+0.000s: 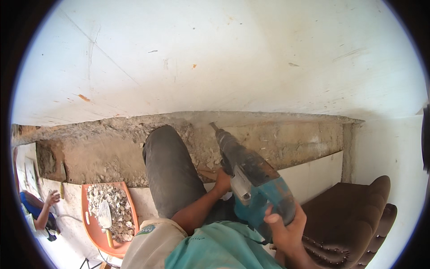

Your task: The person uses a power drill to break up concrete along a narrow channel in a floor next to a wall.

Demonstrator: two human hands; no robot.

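A teal and black rotary hammer drill (257, 172) is held in both my hands, its bit (214, 127) pointing at the broken lower edge of the white wall (215, 58). My right hand (286, 228) wraps round the rear handle, with the thumb lying along its back. Farther forward, my left hand (222, 181) is closed at the drill's front side, its fingers partly hidden by the tool body. Whether the bit touches the rubble cannot be made out, as dust hazes that spot. My dark-trousered knee (168, 152) is left of the drill.
An open trench of dirt and rubble (103, 152) runs along the wall. At the left, an orange tub (85, 213) holds broken debris and a trowel (105, 217). Another person's hand (53, 197) shows at the far left. A brown tufted sofa (345, 224) stands at the right.
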